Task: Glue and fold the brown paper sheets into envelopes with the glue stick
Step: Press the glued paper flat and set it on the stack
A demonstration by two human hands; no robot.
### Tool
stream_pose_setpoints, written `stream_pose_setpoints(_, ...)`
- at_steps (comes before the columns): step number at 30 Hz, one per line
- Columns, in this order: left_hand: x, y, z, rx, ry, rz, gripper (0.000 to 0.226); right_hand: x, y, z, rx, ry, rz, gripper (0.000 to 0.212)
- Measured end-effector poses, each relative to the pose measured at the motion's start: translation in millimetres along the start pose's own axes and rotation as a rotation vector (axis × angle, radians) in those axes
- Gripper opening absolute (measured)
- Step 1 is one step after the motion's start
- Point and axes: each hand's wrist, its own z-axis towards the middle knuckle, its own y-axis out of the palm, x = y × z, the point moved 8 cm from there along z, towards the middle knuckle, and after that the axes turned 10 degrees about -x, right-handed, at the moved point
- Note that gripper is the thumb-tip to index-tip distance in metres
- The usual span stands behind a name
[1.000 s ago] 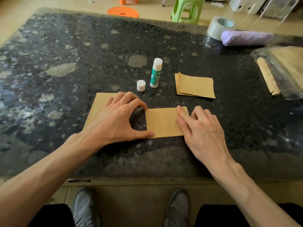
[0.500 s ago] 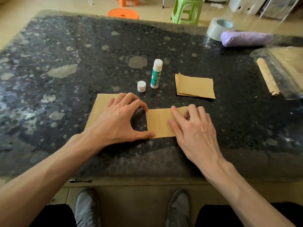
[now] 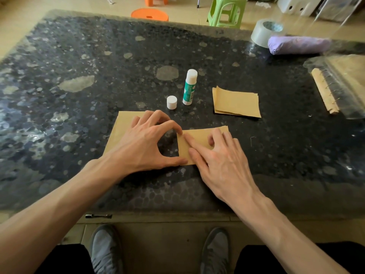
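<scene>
You've got one brown sheet (image 3: 199, 134) at the near middle of the table (image 3: 98, 66), flap folded across. Your left hand (image 3: 142, 147) arches over it, thumb and fingertip pressing the flap's edge and gripping nothing. Your right hand (image 3: 223, 161) lies on top, fingers spread, smoothing. A small pile of folded pieces (image 3: 236, 102) to the right suggests some are done. The glue stick (image 3: 190, 87) stands beyond, its cap (image 3: 171, 102) off beside it. Glue under this flap? Can't tell, your hands cover the seam.
</scene>
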Motion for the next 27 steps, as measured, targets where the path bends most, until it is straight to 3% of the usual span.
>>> stream_pose_setpoints(15, -2, 0, 2, -0.053, -0.022, 0.022, 0.073, 53, -12, -23, 0.048, 0.241, -0.051, 0.055)
stream_pose_setpoints(27, 0, 0, 2, -0.030, -0.023, 0.018, 0.071, 2, -9, -8, 0.025, 0.067, 0.013, 0.054)
